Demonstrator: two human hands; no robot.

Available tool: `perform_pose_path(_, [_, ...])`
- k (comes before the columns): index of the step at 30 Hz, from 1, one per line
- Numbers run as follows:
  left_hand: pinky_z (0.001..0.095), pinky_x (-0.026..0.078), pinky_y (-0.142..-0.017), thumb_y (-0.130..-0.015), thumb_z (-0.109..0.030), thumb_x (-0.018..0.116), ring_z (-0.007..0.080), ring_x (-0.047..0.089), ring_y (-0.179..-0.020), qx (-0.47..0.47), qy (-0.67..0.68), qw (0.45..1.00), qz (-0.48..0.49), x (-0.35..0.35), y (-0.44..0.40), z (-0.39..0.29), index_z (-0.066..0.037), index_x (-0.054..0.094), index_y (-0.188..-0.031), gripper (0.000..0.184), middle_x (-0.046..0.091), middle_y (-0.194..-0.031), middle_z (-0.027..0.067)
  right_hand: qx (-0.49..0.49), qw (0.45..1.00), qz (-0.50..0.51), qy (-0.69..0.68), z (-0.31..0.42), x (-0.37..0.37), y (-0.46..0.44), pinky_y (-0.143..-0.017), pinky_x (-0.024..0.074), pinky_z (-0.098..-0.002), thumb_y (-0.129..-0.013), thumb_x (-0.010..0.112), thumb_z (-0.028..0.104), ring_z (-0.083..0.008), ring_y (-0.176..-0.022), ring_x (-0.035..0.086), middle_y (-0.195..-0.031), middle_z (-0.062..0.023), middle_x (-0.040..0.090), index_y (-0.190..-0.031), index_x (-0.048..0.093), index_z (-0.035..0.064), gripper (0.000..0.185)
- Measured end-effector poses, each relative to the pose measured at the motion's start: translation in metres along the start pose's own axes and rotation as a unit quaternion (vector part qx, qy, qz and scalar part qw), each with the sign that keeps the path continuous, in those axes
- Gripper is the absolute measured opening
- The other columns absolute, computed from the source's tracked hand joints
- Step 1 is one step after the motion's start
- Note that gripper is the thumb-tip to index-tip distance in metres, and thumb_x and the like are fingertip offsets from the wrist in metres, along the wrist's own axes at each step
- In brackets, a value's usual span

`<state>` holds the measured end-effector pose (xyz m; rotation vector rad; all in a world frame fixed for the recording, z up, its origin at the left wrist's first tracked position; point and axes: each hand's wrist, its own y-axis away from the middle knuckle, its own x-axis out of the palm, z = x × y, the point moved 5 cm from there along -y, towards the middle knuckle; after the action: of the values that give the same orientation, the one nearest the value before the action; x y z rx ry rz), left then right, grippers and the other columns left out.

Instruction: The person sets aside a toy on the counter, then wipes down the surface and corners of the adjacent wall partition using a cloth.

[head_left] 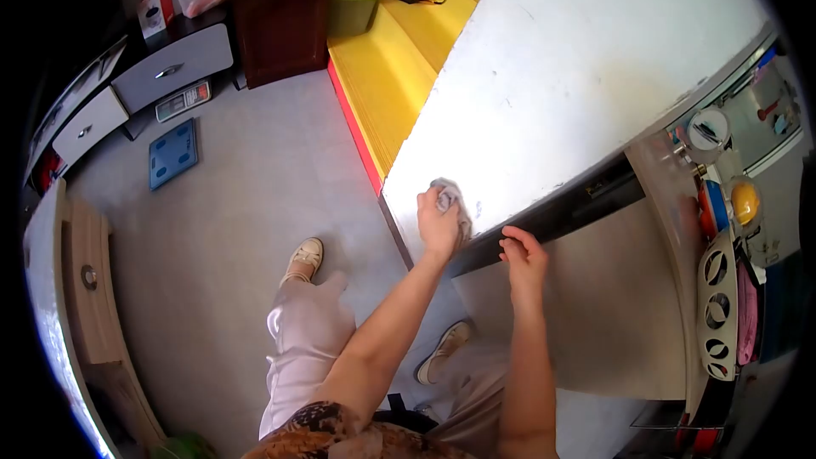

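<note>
A crumpled grey cloth (454, 204) is in my left hand (438, 223), pressed against the lower corner of the white wall panel (544, 102). Small dark marks show on the panel just right of the cloth. My right hand (524, 259) is raised near the panel's dark lower edge, fingers partly curled and apart, with nothing visible in them.
Yellow steps (382, 76) rise left of the panel, with a green bin (354, 4) beside them. A blue scale (173, 154) lies on the floor near a drawer cabinet (172, 70). Shelves with a holed rack (716, 310) stand at right.
</note>
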<state>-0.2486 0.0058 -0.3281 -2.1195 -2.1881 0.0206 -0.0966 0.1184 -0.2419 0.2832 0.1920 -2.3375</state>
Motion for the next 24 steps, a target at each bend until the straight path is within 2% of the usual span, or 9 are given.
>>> perform_pose_path(4, [0.0374, 0.047, -0.091, -0.08, 0.001, 0.069, 0.0342, 0.058, -0.1, 0.162, 0.01, 0.987, 0.014, -0.008, 0.001, -0.091, -0.002, 0.061, -0.107, 0.028, 0.055, -0.104, 0.0144, -0.019, 1.0, -0.001, -0.009, 0.014, 0.005, 0.001, -0.075, 0.054, -0.026, -0.093, 0.063, 0.001, -0.0115, -0.091, 0.065, -0.106, -0.0042, 0.067, -0.109, 0.071, 0.0003, 0.017])
perform_pose_path(7, [0.0382, 0.047, -0.092, -0.081, 0.001, 0.069, 0.0341, 0.058, -0.103, 0.185, -0.03, 0.981, -0.041, -0.005, -0.007, -0.042, -0.001, 0.062, -0.109, 0.029, 0.057, -0.109, 0.0145, -0.008, 1.0, -0.006, -0.006, 0.017, 0.007, -0.001, -0.077, 0.0535, -0.0257, -0.095, 0.06, 0.002, -0.0135, -0.094, 0.066, -0.104, -0.0059, 0.069, -0.109, 0.071, 0.0007, 0.017])
perform_pose_path(8, [0.0392, 0.046, -0.094, -0.082, -0.003, 0.069, 0.0338, 0.059, -0.106, 0.105, -0.024, 0.994, -0.015, -0.006, -0.012, -0.009, -0.001, 0.062, -0.111, 0.03, 0.058, -0.113, 0.0148, -0.005, 1.0, -0.007, -0.008, 0.016, 0.006, -0.002, -0.077, 0.0534, -0.0256, -0.095, 0.06, 0.003, -0.0135, -0.094, 0.066, -0.104, -0.0059, 0.069, -0.108, 0.071, 0.0006, 0.017])
perform_pose_path(11, [0.0432, 0.046, -0.093, -0.081, -0.01, 0.073, 0.0368, 0.057, -0.109, -0.087, -0.093, 0.992, -0.011, -0.014, -0.011, 0.05, -0.008, 0.065, -0.112, 0.032, 0.058, -0.106, 0.0138, -0.002, 1.0, -0.014, -0.01, 0.015, 0.007, -0.006, -0.077, 0.0531, -0.0254, -0.095, 0.061, 0.003, -0.0131, -0.093, 0.066, -0.102, -0.0058, 0.07, -0.106, 0.071, 0.0006, 0.015])
perform_pose_path(13, [0.0421, 0.047, -0.092, -0.079, -0.01, 0.073, 0.0351, 0.057, -0.106, -0.035, -0.07, 0.997, -0.018, -0.007, -0.009, 0.043, -0.008, 0.065, -0.111, 0.033, 0.058, -0.106, 0.0131, -0.011, 1.0, -0.024, -0.008, 0.016, 0.006, -0.009, -0.076, 0.0529, -0.0253, -0.095, 0.061, 0.003, -0.0128, -0.093, 0.066, -0.101, -0.0057, 0.07, -0.105, 0.071, 0.0009, 0.014])
perform_pose_path(17, [0.0411, 0.047, -0.092, -0.077, -0.005, 0.072, 0.0353, 0.056, -0.105, 0.102, -0.013, 0.994, -0.021, -0.007, -0.012, -0.051, -0.007, 0.065, -0.106, 0.03, 0.059, -0.11, 0.0106, -0.039, 0.998, -0.05, -0.031, 0.013, 0.003, -0.009, -0.076, 0.0524, -0.0249, -0.095, 0.062, 0.003, -0.0125, -0.092, 0.066, -0.099, -0.0055, 0.07, -0.104, 0.071, 0.0015, 0.013])
perform_pose_path(19, [0.042, 0.047, -0.091, -0.077, -0.006, 0.072, 0.0362, 0.056, -0.104, 0.144, -0.025, 0.989, -0.027, -0.009, -0.012, -0.068, -0.008, 0.066, -0.105, 0.029, 0.059, -0.111, 0.0116, -0.037, 0.996, -0.062, -0.043, 0.012, -0.001, -0.011, -0.075, 0.0522, -0.0248, -0.095, 0.062, 0.003, -0.0124, -0.091, 0.067, -0.099, -0.0052, 0.07, -0.104, 0.071, 0.0018, 0.013])
perform_pose_path(22, [0.0434, 0.048, -0.089, -0.077, -0.007, 0.072, 0.0367, 0.057, -0.101, 0.069, -0.001, 0.997, -0.048, -0.007, -0.026, 0.003, -0.01, 0.067, -0.105, 0.029, 0.059, -0.109, 0.0131, -0.009, 0.995, -0.078, -0.056, 0.011, 0.001, -0.012, -0.075, 0.0519, -0.0247, -0.094, 0.062, 0.003, -0.0123, -0.091, 0.066, -0.099, -0.0046, 0.07, -0.104, 0.07, 0.0026, 0.013])
perform_pose_path(24, [0.0433, 0.048, -0.088, -0.077, -0.007, 0.073, 0.0365, 0.058, -0.1, 0.003, -0.046, 0.999, -0.021, -0.01, -0.023, 0.02, -0.009, 0.067, -0.104, 0.028, 0.059, -0.107, 0.0136, 0.009, 0.994, -0.083, -0.065, 0.01, 0.002, -0.012, -0.076, 0.0516, -0.0248, -0.094, 0.062, 0.003, -0.0123, -0.091, 0.066, -0.1, -0.0043, 0.07, -0.104, 0.07, 0.0034, 0.013])
